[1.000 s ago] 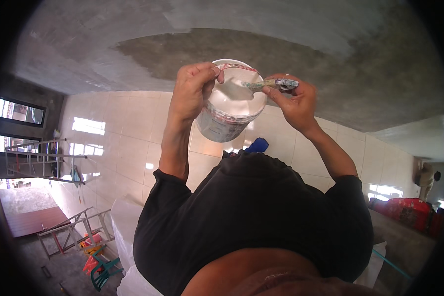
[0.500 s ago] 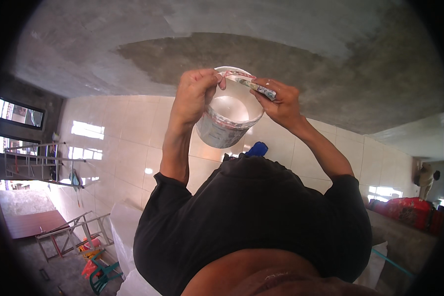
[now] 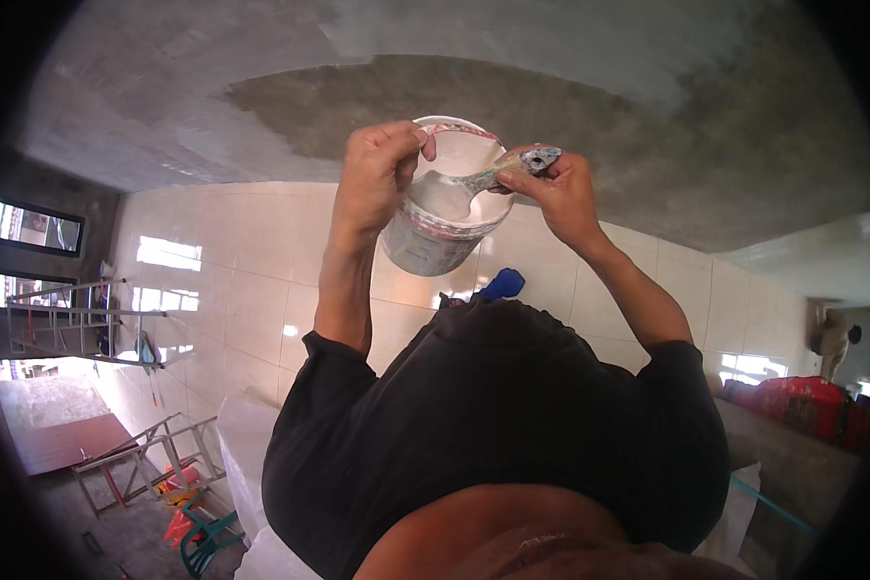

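Observation:
My left hand is closed on the wire handle of a paint-smeared bucket, which hangs in front of my chest. White paint shows inside the bucket. In my right hand is a paintbrush, pinched between thumb and fingers by its stained handle. The broad, whitish head of the brush points left, over the mouth of the bucket. From this view I cannot tell whether it touches the rim or the paint.
A grey wall with a darker patch rises ahead, above pale floor tiles. At left stand a metal ladder, a metal frame and a green chair. Another person is far right, beyond red bags.
The paintbrush has turned so its broad face shows, and its handle end has lifted up and right. The bucket has shifted slightly up and left, still hanging from my left hand.

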Tool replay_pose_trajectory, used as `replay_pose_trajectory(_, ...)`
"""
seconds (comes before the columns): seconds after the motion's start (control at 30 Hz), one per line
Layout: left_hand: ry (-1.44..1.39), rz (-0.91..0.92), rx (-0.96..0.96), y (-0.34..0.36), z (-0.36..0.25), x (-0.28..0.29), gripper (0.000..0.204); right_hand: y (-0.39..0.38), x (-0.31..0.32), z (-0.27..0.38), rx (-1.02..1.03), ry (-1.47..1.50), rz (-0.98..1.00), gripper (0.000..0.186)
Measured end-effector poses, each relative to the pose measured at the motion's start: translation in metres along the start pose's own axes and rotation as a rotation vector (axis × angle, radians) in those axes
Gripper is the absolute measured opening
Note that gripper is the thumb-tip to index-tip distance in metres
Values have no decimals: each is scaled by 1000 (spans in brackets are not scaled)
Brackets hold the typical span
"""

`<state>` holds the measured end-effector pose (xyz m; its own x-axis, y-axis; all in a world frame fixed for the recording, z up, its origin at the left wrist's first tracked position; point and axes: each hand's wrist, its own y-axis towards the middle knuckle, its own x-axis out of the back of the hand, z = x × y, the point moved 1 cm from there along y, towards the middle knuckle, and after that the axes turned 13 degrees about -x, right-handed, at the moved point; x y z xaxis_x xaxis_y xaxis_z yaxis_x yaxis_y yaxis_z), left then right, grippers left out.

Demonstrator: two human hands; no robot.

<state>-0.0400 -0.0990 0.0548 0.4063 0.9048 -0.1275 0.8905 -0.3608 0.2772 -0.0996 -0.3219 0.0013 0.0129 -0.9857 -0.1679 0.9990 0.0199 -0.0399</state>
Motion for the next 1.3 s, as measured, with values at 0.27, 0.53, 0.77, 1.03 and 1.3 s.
replay_pose_trajectory(0.27,0,-7,7,-2,-1,5,25,13,-7,-13,351,-407,-207,16)
replay_pose_trajectory(0.53,16,-11,-24,-1,-5,4,25,-1,-14,-3,555,-627,-243,21)
replay_pose_trajectory(0.77,7,-12,-21,-1,-8,-1,25,14,-8,-9,-73,85,13,19)
replay_pose_trajectory(1.03,123,-31,-28,-2,-2,9,27,13,-11,-21,620,-685,-285,23)
replay_pose_trajectory(1.3,-92,-147,66,-3,28,34,23,12,18,16,206,-110,-157,19)
